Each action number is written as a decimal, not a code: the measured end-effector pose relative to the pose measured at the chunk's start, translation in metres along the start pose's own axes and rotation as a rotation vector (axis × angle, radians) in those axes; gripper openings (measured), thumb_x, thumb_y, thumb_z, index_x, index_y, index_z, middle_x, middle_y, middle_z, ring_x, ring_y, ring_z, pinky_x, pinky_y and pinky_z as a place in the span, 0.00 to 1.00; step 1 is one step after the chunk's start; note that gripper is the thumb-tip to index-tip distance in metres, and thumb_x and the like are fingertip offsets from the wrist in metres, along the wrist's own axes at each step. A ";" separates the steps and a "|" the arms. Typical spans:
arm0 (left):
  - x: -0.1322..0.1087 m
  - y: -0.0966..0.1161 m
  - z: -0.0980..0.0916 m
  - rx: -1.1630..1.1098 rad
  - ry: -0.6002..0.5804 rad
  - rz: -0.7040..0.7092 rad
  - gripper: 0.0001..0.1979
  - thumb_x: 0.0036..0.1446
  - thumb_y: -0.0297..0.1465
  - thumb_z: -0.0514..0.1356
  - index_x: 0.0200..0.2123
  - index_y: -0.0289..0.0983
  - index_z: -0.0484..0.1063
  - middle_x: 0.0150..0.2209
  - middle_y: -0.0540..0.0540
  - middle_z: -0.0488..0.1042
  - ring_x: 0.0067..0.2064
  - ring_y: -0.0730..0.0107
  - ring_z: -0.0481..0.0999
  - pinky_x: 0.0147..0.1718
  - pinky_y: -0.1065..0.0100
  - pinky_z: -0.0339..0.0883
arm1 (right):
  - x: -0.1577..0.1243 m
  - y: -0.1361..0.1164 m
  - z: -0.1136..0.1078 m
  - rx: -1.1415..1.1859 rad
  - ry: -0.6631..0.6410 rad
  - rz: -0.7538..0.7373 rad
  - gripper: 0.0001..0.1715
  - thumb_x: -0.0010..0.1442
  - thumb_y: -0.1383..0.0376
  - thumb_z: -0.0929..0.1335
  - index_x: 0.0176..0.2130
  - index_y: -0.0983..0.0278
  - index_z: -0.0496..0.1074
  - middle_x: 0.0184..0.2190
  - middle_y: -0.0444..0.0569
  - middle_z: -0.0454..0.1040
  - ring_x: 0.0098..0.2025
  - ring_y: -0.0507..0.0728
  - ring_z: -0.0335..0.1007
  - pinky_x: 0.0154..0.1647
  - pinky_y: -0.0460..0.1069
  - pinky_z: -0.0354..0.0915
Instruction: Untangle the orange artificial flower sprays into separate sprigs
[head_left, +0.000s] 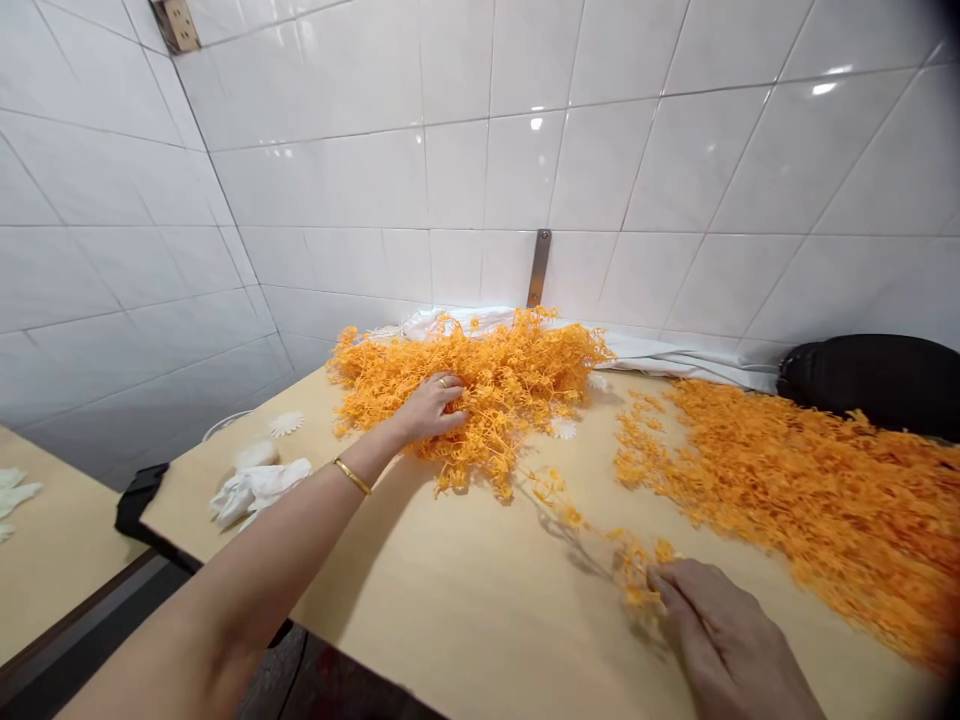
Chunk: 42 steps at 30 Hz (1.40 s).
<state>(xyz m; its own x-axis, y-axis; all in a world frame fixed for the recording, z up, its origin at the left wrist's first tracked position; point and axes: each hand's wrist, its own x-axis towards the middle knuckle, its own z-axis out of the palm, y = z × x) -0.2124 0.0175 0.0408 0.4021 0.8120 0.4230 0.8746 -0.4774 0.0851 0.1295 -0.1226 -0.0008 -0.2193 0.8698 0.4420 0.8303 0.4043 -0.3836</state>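
Centre of the frame: the left hand (435, 408) rests on an orange floral heap (517, 380) upon the bench (442, 600); whether it grips cannot be told. Lower right: the right hand (724, 625) pinches an orange sprig (571, 515). Entangled ends, pulled sharply, might snap.

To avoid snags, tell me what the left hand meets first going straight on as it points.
The left hand would likely meet more of the orange pile, which it seems to touch; depth is unclear.
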 end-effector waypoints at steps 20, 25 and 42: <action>0.005 0.015 -0.014 0.263 0.213 -0.207 0.19 0.55 0.34 0.48 0.49 0.41 0.64 0.51 0.39 0.61 0.52 0.55 0.57 0.46 0.54 0.56 | 0.154 -0.101 0.071 -0.011 -0.122 -0.005 0.16 0.53 0.55 0.61 0.23 0.64 0.63 0.24 0.50 0.67 0.29 0.56 0.62 0.27 0.48 0.51; 0.006 0.006 0.017 0.253 0.237 -0.285 0.19 0.58 0.35 0.42 0.50 0.42 0.63 0.54 0.41 0.59 0.51 0.58 0.60 0.48 0.56 0.54 | 0.155 -0.084 0.070 0.019 -0.201 -0.037 0.15 0.52 0.66 0.59 0.17 0.64 0.56 0.18 0.45 0.63 0.24 0.51 0.57 0.23 0.46 0.46; 0.005 -0.012 0.029 0.290 0.226 -0.296 0.24 0.55 0.46 0.43 0.46 0.41 0.66 0.55 0.41 0.58 0.54 0.58 0.57 0.51 0.59 0.49 | 0.073 -0.001 -0.029 0.265 -0.212 0.122 0.20 0.53 0.53 0.60 0.19 0.63 0.57 0.17 0.41 0.56 0.21 0.50 0.53 0.21 0.45 0.51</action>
<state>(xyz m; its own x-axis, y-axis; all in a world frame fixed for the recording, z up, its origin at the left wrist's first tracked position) -0.2133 0.0369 0.0155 0.0829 0.7902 0.6072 0.9953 -0.0966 -0.0102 0.1278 -0.0677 0.0547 -0.2513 0.9442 0.2128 0.7016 0.3291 -0.6320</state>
